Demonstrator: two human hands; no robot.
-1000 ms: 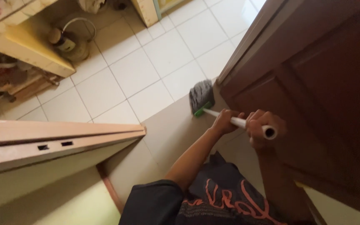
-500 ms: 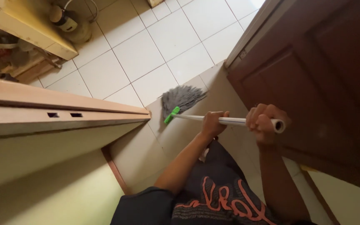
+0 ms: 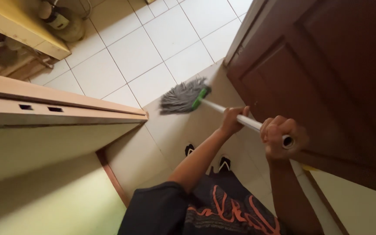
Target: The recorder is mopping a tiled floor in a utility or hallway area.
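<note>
Mopping was the step in hand, judging by how the mop (image 3: 199, 101) lay with its head down on the floor tiles (image 3: 170, 32) at the doorway. Nearest the camera, the right hand (image 3: 278, 137) was curled tight round the top end of the white handle (image 3: 248, 122), fingers fully wrapped; a little farther down, the left hand (image 3: 233, 120) gripped the same handle, fingers closed round it. Below the arms, two sandalled feet (image 3: 207, 156) stood on the shaded tiles. The handle slanted away and down to a green clamp (image 3: 200, 96), from which grey strands (image 3: 180, 97) fanned out leftward, flat against the floor just beside the foot of the brown door (image 3: 318, 74). A next stroke would likely call for a firm two-handed pull or sweep, keeping the strands pressed down. Farther off, a wooden shelf (image 3: 22, 32) stood at the far left.
</note>
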